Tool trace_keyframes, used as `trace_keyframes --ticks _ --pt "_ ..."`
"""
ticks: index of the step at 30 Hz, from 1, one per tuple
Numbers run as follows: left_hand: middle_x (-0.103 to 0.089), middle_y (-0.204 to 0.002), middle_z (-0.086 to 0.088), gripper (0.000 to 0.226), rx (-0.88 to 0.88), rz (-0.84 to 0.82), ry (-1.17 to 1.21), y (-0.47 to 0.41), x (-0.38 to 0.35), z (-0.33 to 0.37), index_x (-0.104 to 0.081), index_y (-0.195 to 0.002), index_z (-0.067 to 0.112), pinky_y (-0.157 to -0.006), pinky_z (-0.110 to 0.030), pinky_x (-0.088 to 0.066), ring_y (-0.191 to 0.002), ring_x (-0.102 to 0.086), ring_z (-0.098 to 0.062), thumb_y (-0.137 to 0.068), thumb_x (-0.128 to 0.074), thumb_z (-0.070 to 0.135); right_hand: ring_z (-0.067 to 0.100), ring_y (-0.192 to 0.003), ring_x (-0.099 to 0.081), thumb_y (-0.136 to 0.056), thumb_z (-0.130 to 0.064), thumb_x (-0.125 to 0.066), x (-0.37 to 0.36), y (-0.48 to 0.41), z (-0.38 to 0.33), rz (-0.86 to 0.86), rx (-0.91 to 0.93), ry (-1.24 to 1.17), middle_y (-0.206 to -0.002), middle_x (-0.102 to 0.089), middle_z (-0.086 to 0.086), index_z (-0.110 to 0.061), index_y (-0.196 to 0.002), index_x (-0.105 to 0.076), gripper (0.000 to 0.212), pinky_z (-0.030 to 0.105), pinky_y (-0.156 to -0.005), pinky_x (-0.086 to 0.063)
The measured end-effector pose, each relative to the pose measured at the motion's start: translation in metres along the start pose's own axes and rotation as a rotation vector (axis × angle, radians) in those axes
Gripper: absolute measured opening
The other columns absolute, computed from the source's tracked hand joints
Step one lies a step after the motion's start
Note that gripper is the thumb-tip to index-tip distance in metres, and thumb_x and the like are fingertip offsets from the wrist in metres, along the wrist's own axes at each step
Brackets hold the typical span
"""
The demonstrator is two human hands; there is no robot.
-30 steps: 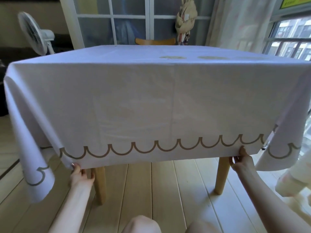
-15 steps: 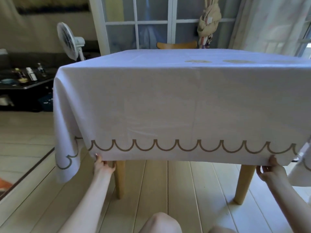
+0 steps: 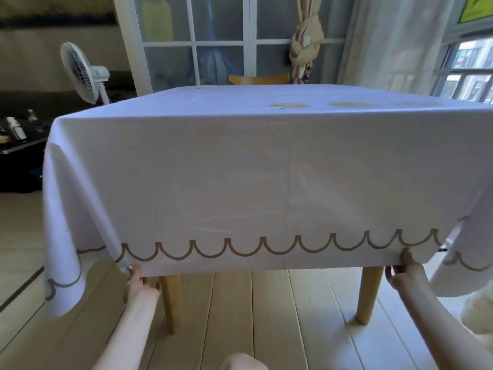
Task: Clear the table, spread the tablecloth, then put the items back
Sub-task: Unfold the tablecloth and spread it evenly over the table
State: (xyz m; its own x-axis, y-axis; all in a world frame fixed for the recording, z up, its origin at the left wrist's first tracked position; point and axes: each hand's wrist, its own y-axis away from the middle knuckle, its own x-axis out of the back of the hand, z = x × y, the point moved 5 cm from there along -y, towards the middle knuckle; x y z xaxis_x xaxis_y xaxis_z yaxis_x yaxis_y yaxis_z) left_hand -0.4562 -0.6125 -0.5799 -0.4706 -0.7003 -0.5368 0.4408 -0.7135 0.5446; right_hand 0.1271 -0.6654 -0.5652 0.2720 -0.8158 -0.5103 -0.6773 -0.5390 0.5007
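Note:
A white tablecloth [image 3: 240,166] with a tan scalloped border covers the table and hangs down the near side almost to leg height. My left hand [image 3: 138,285] pinches the cloth's bottom hem near its left corner. My right hand [image 3: 406,272] pinches the hem near the right corner. Two light wooden table legs [image 3: 170,303] show below the hem. Tan round marks [image 3: 289,105] lie on the tabletop part of the cloth at the right. I see the table from low down, with my knees at the bottom edge.
A white standing fan [image 3: 82,73] is at the back left beside a dark low table [image 3: 18,148] with small bottles. A wooden chair back [image 3: 257,79] shows behind the table. Curtains [image 3: 386,41] and a window are at the right. The floor is pale planks.
Both hands kept hold of the hem. The view swung left and then part of the way back to the right, with the table now nearer.

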Motion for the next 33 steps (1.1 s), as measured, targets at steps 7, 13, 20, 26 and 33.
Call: trace_keyframes --ticks 7,13,20,26,33 --pt "-0.043 -0.145 -0.001 0.041 0.007 0.089 -0.045 -0.005 0.002 -0.018 -0.046 -0.135 0.019 -0.115 -0.05 -0.021 -0.138 -0.034 -0.021 -0.098 -0.041 0.036 0.031 -0.104 -0.061 -0.09 -0.034 -0.056 0.01 0.013 -0.004 0.188 0.161 0.273 -0.128 -0.056 0.017 -0.025 -0.078 -0.045 0.018 0.043 -0.088 -0.045" --pt "-0.037 -0.134 -0.022 0.046 -1.254 0.051 -0.478 0.088 -0.065 -0.01 -0.039 -0.127 0.007 -0.102 -0.038 -0.032 -0.121 -0.039 -0.03 -0.085 -0.055 0.015 0.023 -0.131 -0.035 -0.085 -0.034 -0.057 -0.044 0.061 -0.046 0.241 1.095 0.543 -0.139 -0.043 0.01 -0.017 -0.13 -0.048 0.049 0.034 -0.112 -0.025" --pt "-0.025 -0.148 -0.005 0.057 -1.99 -0.046 -0.875 0.15 -0.191 0.024 -0.032 -0.137 0.025 -0.115 -0.049 -0.003 -0.143 -0.016 -0.017 -0.089 -0.054 0.048 0.026 -0.141 -0.025 -0.094 -0.035 -0.048 -0.157 0.14 -0.088 -0.023 2.046 0.719 -0.15 -0.027 0.015 -0.024 -0.141 -0.033 0.051 0.048 -0.113 -0.023" --pt "-0.038 -0.149 -0.004 0.057 -2.241 -0.085 -0.941 0.206 -0.265 0.063 -0.037 -0.141 0.023 -0.113 -0.055 0.001 -0.142 -0.022 -0.019 -0.094 -0.043 0.054 0.026 -0.13 -0.042 -0.099 -0.033 -0.041 -0.221 0.181 -0.12 -0.056 2.245 0.712 -0.144 -0.044 0.01 -0.021 -0.133 -0.051 0.037 0.052 -0.113 -0.018" --pt "-0.065 -0.11 -0.011 0.059 -1.677 -0.32 -1.661 0.258 -0.324 0.088 -0.062 -0.102 0.017 -0.084 -0.037 -0.033 -0.097 -0.052 -0.034 -0.097 -0.017 0.056 0.035 -0.079 -0.066 -0.101 -0.037 -0.035 -0.249 0.197 -0.154 -0.164 1.985 0.912 -0.075 -0.071 0.014 -0.014 -0.086 -0.074 0.048 0.04 -0.065 -0.047"
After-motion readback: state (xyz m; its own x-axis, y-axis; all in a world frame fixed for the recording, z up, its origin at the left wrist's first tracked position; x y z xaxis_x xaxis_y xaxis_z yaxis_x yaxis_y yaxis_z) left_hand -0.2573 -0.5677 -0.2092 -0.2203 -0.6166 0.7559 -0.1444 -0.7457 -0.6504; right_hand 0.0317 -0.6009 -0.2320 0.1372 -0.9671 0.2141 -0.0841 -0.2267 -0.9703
